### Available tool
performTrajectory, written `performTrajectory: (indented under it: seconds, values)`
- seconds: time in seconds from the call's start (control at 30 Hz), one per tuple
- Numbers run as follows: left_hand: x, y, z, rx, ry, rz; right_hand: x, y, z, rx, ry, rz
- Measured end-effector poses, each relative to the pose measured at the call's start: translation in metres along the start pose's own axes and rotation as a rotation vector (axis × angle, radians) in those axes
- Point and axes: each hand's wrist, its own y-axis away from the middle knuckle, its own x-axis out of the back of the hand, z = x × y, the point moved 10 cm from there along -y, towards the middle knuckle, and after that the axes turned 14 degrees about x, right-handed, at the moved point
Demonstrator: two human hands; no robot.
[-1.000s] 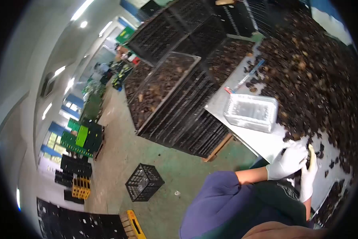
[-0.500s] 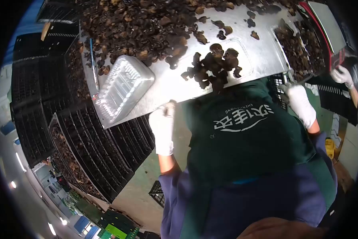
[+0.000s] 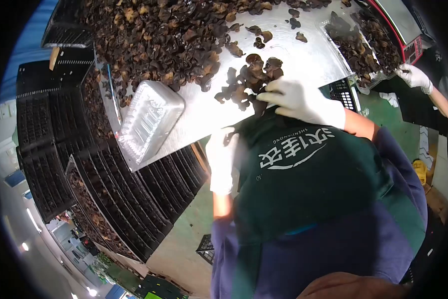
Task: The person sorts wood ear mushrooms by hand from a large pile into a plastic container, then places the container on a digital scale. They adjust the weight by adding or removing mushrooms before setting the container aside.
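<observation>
My right hand (image 3: 301, 103), in a white glove, reaches over the near edge of the metal table (image 3: 194, 117). Its fingers are apart, with the tips against a small cluster of dark wood ear mushrooms (image 3: 251, 77). My left hand (image 3: 221, 162), also gloved, is at the table's near edge, left of the cluster. Its fingers are curled together; what they hold, if anything, is hidden. A clear plastic tray (image 3: 151, 119) lies on the table to the left of both hands. The large heap of wood ear mushrooms (image 3: 159, 45) covers the far left.
Black slatted crates (image 3: 119, 187) stand stacked on the left, some holding mushrooms. At the right, a co-worker's gloved hand (image 3: 414, 78) is by clear trays of mushrooms (image 3: 351, 47). A black crate (image 3: 343, 94) sits below the table's right edge.
My right hand has swung left from beside the table's right end onto the small mushroom cluster. My left hand has shifted slightly right in view. The co-worker's hand has moved toward the filled trays.
</observation>
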Motion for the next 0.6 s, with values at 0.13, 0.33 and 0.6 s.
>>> performTrajectory:
  seconds: [0.13,0.33,0.6]
  values:
    - [0.026,0.001,0.036,-0.021,0.174,0.128,-0.041,-0.027,-0.015,0.179,0.184,-0.111]
    - [-0.005,-0.019,0.076,-0.427,-0.225,0.299,-0.001,-0.038,-0.005,0.123,0.234,0.201]
    - [0.038,-0.047,0.058,-0.319,0.018,0.351,-0.039,-0.037,0.013,0.013,0.185,-0.060]
